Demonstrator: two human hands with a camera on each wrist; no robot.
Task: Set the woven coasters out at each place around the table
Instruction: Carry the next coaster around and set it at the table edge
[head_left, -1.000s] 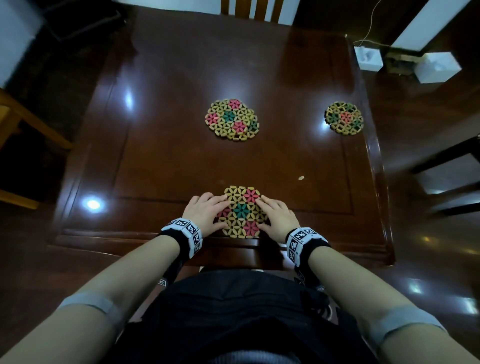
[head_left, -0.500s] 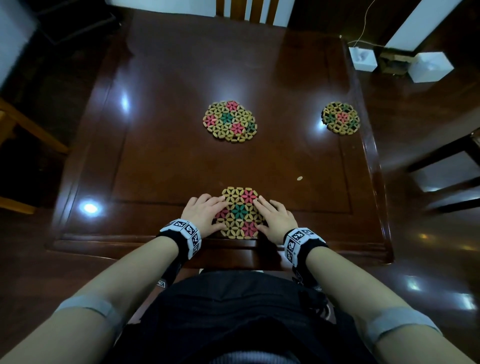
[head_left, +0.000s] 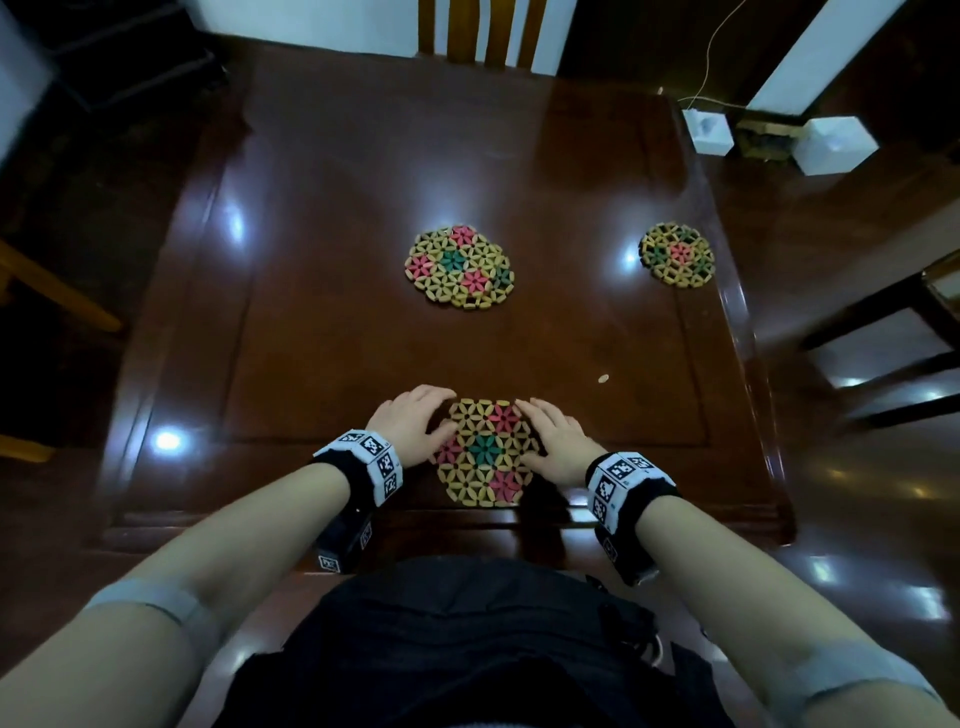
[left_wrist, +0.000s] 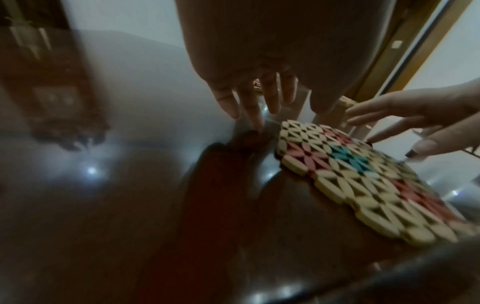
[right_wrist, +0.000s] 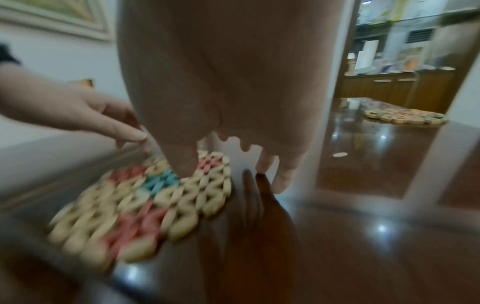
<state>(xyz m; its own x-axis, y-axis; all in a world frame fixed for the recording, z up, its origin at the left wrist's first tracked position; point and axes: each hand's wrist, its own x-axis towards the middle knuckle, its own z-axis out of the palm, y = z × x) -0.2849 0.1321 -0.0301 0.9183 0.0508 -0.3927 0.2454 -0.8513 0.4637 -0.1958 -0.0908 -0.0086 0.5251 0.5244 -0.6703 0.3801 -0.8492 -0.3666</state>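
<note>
The dark polished surface (head_left: 322, 270) carries three woven coasters; the near coaster (head_left: 485, 451) lies flat at the near edge, straight in front of the person; the middle coaster (head_left: 460, 268) sits toward the centre of the surface, well apart from the near one; the smaller right coaster (head_left: 677, 254) lies close to the right edge. A small pale speck (head_left: 602, 379) rests on the wood between the near coaster and the right edge; nothing stands between the three coasters.

The left hand (head_left: 413, 422) flanks the near coaster on its left, fingers fairly straight and spread, the thumb touching the coaster's left rim; the right hand (head_left: 556, 441) flanks it on the right, fingers loosely extended, fingertips resting on its right edge; neither hand is curled round anything.

A wooden chair back (head_left: 478, 31) stands at the far side; another chair (head_left: 893, 353) stands to the right; two white boxes (head_left: 709, 132) sit on the floor past the far right corner.

The left wrist view shows the left fingers (left_wrist: 249, 107) spread above the wood just beside the coaster's rim, which the head view cannot settle; the right wrist view is blurred, yet shows the right coaster (right_wrist: 405, 116) in the distance and a kitchen counter (right_wrist: 394, 86) beyond a doorway.
</note>
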